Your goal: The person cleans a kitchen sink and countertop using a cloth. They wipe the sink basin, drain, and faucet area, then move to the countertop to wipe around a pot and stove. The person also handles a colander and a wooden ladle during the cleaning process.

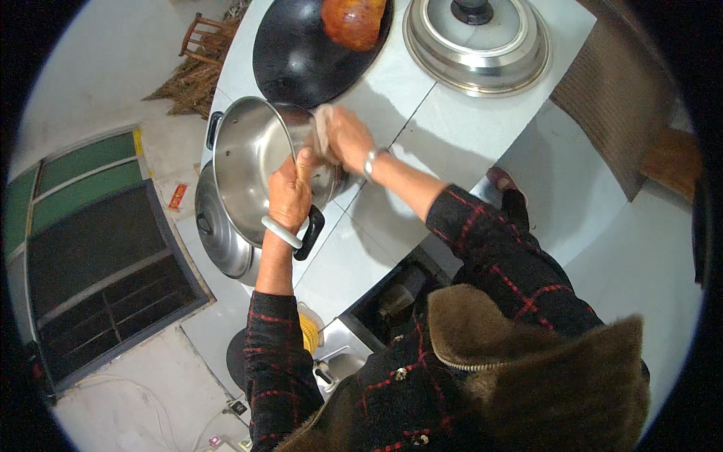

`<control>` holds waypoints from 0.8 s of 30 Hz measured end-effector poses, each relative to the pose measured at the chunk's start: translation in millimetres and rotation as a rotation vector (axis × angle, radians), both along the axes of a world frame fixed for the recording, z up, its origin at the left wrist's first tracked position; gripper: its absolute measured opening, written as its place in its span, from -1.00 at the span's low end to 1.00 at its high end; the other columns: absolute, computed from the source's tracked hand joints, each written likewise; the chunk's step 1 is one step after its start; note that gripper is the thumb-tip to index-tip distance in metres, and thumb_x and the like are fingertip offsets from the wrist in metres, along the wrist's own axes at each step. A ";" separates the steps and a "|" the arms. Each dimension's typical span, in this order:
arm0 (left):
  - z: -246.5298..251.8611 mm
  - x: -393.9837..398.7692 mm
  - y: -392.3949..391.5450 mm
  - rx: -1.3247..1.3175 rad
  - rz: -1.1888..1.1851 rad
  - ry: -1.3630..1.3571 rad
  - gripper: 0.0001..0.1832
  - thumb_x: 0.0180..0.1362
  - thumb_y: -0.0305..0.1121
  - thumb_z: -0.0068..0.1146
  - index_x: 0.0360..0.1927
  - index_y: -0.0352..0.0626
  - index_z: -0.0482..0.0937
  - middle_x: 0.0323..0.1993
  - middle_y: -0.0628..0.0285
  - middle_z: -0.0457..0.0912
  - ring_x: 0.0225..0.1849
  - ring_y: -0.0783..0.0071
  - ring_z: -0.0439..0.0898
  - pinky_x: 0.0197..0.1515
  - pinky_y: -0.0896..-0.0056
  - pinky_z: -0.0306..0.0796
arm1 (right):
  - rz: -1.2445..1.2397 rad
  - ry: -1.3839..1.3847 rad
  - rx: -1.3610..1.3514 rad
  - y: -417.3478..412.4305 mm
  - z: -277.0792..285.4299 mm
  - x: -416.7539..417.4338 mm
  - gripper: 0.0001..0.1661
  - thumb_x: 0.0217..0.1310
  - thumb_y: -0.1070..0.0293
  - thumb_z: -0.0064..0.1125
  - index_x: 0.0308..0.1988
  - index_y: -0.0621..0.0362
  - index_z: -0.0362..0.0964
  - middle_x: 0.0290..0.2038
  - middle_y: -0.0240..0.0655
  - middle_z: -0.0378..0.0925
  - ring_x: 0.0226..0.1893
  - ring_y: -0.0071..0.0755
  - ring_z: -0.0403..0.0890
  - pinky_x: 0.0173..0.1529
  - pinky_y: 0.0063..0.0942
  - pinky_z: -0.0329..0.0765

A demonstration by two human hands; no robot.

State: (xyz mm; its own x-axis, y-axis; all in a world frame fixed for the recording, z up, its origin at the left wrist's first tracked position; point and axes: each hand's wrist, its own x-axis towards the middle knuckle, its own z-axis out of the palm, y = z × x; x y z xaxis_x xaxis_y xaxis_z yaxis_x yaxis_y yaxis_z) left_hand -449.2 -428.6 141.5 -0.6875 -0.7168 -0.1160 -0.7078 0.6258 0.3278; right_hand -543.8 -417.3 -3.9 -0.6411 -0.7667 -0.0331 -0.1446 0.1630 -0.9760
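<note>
A deep stainless steel pot (pixel 248 164) with black side handles is tilted over the white tiled counter (pixel 452 127), its mouth facing left. My left hand (pixel 289 189) grips the pot's rim, thumb on the outer side and fingers inside, near the lower black handle (pixel 310 233). Against the outside wall of the pot, my right hand (pixel 348 139) presses a pale cloth (pixel 322 129); hand and cloth are blurred. Partly behind the pot lies a grey metal lid (pixel 217 231) with a knob.
Beyond the pot sits a black wok (pixel 296 48) holding a rounded orange-brown object (pixel 357 21). A domed metal lid with glass top (pixel 480 48) stands at the far right. Nearer me are a yellow basket (pixel 308 333), a metal sink (pixel 342 364) and a dark recess (pixel 395 299) at the counter's edge.
</note>
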 end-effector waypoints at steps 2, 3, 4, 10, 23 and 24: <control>3.2 -2.2 1.5 0.007 0.069 -0.050 -0.42 0.32 0.03 -0.21 -0.45 -0.39 0.48 -0.62 -0.12 0.51 -0.56 0.07 0.53 -0.41 0.17 0.38 | 0.201 -0.136 0.014 33.3 -11.1 29.3 -0.70 0.20 0.33 -0.10 -0.22 0.39 0.33 -0.27 0.16 0.51 -0.21 0.18 0.54 -0.13 -0.14 0.49; 3.0 0.3 2.1 0.066 0.085 -0.006 -0.41 0.31 0.04 -0.20 -0.46 -0.39 0.47 -0.63 -0.10 0.52 -0.56 0.12 0.53 -0.41 0.17 0.38 | 0.355 -0.412 0.037 48.5 -9.0 38.2 -0.69 0.20 0.31 -0.08 -0.24 0.40 0.33 -0.26 0.16 0.51 -0.22 0.18 0.54 -0.13 -0.14 0.49; -0.5 5.2 -0.9 0.125 0.107 0.038 -0.41 0.31 0.04 -0.19 -0.47 -0.39 0.47 -0.64 -0.09 0.52 -0.56 0.16 0.53 -0.42 0.17 0.38 | 0.436 -0.383 0.076 67.3 -1.6 45.1 -0.68 0.19 0.29 -0.05 -0.24 0.40 0.35 -0.28 0.13 0.53 -0.26 0.15 0.56 -0.16 -0.16 0.50; 29.3 43.9 42.2 0.224 -0.121 0.036 -0.23 -0.02 -0.04 0.30 0.10 -0.38 0.28 -0.09 -0.12 0.51 -0.10 0.14 0.53 0.04 0.25 0.35 | 0.246 -0.906 -0.100 103.5 -5.2 13.8 -0.56 0.23 0.15 0.01 -0.16 0.37 0.39 -0.28 -0.01 0.57 -0.31 -0.20 0.61 -0.25 -0.35 0.56; -6.8 78.6 39.4 -0.283 -0.076 -0.128 -0.45 -0.25 -0.55 0.13 -0.06 -0.29 0.30 -0.32 -0.09 0.47 -0.29 -0.15 0.46 -0.24 0.02 0.34 | 0.088 -0.205 -0.267 68.9 16.4 51.4 -0.65 0.04 0.30 0.16 -0.27 0.33 0.28 -0.35 0.01 0.42 -0.32 0.05 0.46 -0.18 -0.18 0.41; -5.1 77.0 39.2 -0.258 -0.040 -0.143 -0.46 -0.25 -0.55 0.12 -0.07 -0.29 0.30 -0.35 -0.10 0.48 -0.29 -0.16 0.46 -0.25 0.01 0.35 | 0.123 -0.257 -0.225 67.5 16.4 48.1 -0.65 0.07 0.30 0.13 -0.22 0.33 0.31 -0.32 -0.01 0.48 -0.30 -0.07 0.53 -0.16 -0.25 0.45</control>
